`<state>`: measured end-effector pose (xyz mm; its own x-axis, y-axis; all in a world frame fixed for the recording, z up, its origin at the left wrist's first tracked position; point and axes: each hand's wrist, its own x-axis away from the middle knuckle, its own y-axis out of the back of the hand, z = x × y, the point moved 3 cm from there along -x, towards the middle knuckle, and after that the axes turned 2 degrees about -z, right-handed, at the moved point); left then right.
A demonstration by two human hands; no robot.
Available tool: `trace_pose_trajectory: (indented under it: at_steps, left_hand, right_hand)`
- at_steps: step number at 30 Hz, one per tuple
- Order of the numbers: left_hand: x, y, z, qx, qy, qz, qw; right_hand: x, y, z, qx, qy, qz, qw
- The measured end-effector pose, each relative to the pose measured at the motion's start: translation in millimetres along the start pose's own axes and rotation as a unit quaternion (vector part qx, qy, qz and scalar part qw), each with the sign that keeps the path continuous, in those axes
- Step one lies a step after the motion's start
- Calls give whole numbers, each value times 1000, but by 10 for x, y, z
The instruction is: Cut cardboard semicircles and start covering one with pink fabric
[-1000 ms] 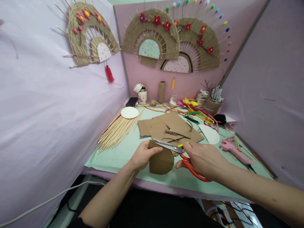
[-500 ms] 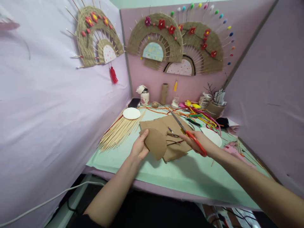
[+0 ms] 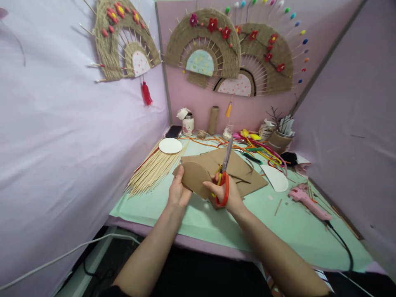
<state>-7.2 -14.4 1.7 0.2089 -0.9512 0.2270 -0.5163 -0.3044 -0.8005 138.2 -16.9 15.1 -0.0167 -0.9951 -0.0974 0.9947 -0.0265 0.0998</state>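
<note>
To the left of the large flat brown cardboard sheet, the left hand has its grip closed, thumb above and fingers below, on the left end of a half-round brown cardboard piece. This piece is held over the near-left edge of the sheet. Half a second ago its narrow end pointed toward the person; now it is turned, its long axis going from far left to near right, with the curved edge facing away. The right hand has come in to its right end, thumb on it, and its grip is wrapped on the red-and-yellow-handled steel scissors, whose blades point away above the sheet. Cutting seems paused, I judge, for handling the piece.
</note>
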Motion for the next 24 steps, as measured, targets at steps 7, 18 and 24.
trace_pose_trajectory:
  at_steps: [7, 18, 24]
  left_hand:
    - [7, 40, 18, 29, -2, 17, 999]
    - [208, 80, 282, -17, 94, 76, 993]
    - [120, 87, 172, 21, 85, -24, 996]
  right_hand:
    - [58, -16, -16, 33, 50, -45, 997]
    - [87, -57, -3, 57, 79, -27, 995]
    - [38, -10, -3, 52, 82, -29, 995]
